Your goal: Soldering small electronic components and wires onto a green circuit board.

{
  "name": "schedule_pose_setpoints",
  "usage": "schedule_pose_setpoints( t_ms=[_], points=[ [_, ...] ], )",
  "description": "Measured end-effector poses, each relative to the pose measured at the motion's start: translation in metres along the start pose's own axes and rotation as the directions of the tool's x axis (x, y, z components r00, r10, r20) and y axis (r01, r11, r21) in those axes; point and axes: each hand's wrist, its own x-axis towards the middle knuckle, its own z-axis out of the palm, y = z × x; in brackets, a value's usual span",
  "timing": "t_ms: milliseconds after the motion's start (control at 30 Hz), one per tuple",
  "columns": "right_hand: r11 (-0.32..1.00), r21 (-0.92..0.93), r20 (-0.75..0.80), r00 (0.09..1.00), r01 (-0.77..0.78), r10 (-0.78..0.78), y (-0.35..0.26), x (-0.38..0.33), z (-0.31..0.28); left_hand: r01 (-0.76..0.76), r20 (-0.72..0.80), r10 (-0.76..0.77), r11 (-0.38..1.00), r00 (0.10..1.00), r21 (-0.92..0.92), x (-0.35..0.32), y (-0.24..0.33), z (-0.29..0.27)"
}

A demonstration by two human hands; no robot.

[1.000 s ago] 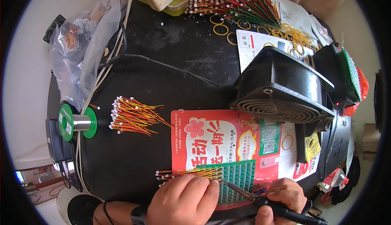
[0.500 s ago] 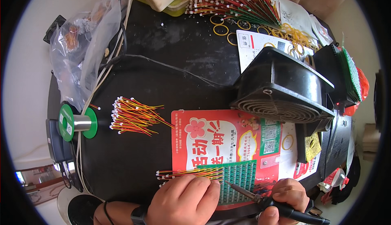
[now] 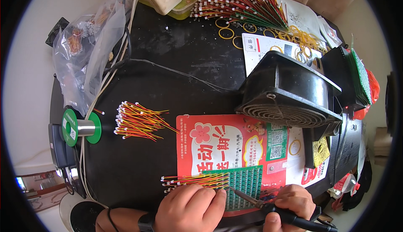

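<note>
My right hand [image 3: 293,206] grips a soldering iron [image 3: 289,215] by its black handle. The iron's tip [image 3: 235,191] points left, down at a green circuit board [image 3: 247,186] full of small pads. My left hand [image 3: 191,209] is closed at the board's left part, with thumb and forefinger pinched close to the tip. It appears to hold a wire lead, mostly hidden under the fingers. A row of red and yellow wire leads [image 3: 195,178] with white connectors runs from the board out to the left. Board and hands are over a red printed sheet [image 3: 184,148].
Left of the sheet lies a loose pile of wire leads [image 3: 140,121], with a solder spool [image 3: 86,128] and a clear plastic bag [image 3: 79,70] farther left. A black fan [image 3: 289,93] stands behind the board. Rubber bands [image 3: 226,33] and a large wire bundle [image 3: 239,3] lie at the back.
The view has shifted slightly. My left hand has slipped a little toward me, uncovering more of the wire leads. The iron's tip stays beside the fingertips.
</note>
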Motion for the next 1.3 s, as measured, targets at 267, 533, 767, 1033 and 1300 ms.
schedule_pose_setpoints(
  t_ms=[267, 533, 767, 1033, 1300],
  points=[
    [0.979, -0.158, -0.060, 0.991, -0.127, 0.118, 0.001, -0.013, 0.006, -0.010, 0.013, 0.010, 1.000, 1.000, 0.012, 0.000, -0.001, -0.001],
    [1.000, 0.024, -0.037, 0.999, -0.006, 0.006, 0.000, -0.003, -0.005, -0.015, 0.015, 0.014, 0.999, 1.000, 0.032, 0.001, 0.002, -0.001],
    [1.000, 0.028, -0.004, 1.000, -0.006, 0.006, 0.001, -0.008, 0.000, 0.020, 0.014, -0.020, 1.000, 1.000, 0.007, -0.001, 0.001, 0.001],
    [0.981, -0.145, -0.099, 0.988, -0.131, 0.118, 0.001, -0.021, 0.007, 0.029, 0.016, -0.029, 1.000, 0.999, 0.005, -0.001, 0.001, 0.000],
    [1.000, -0.002, -0.021, 1.000, 0.014, -0.014, 0.000, 0.002, 0.002, 0.024, 0.008, -0.024, 1.000, 1.000, -0.007, -0.001, 0.000, 0.001]
  ],
)
